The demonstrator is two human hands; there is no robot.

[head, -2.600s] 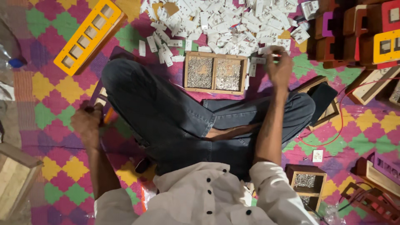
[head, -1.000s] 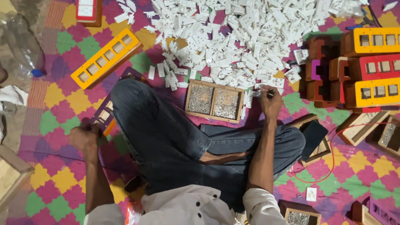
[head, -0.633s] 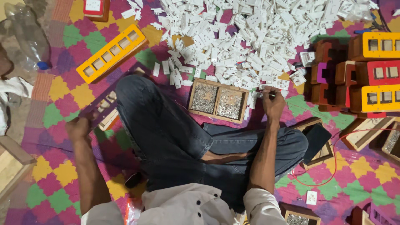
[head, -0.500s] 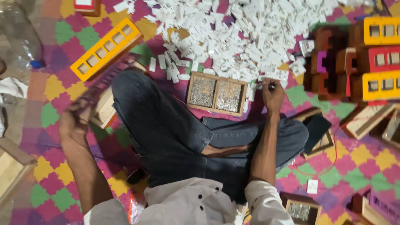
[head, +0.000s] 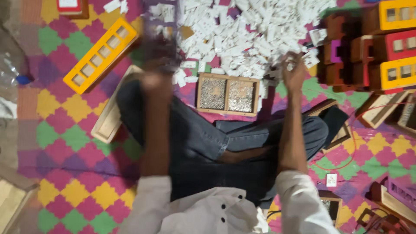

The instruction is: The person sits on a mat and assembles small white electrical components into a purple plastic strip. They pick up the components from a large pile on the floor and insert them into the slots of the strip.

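Observation:
I sit cross-legged on a patchwork mat. My left hand (head: 157, 80) is motion-blurred above my left knee and seems closed on a long purple frame (head: 158, 32) that points toward the pile of small white pieces (head: 242, 30). My right hand (head: 294, 69) reaches to the pile's near right edge with curled fingers among the pieces; whether it holds one is unclear. A wooden box with two compartments (head: 227, 94) lies between my hands, in front of my legs.
A yellow frame with several windows (head: 102, 54) lies at the left, and a pale wooden tray (head: 110, 112) lies beside my left knee. Stacked red, yellow and brown frames (head: 385, 43) stand at the right. More wooden boxes (head: 381, 108) lie right, and a plastic bottle (head: 11, 71) far left.
My left hand has swung the purple frame from the mat at my left up over my knee toward the pile. My right hand has moved from the wooden box's corner to the white pieces.

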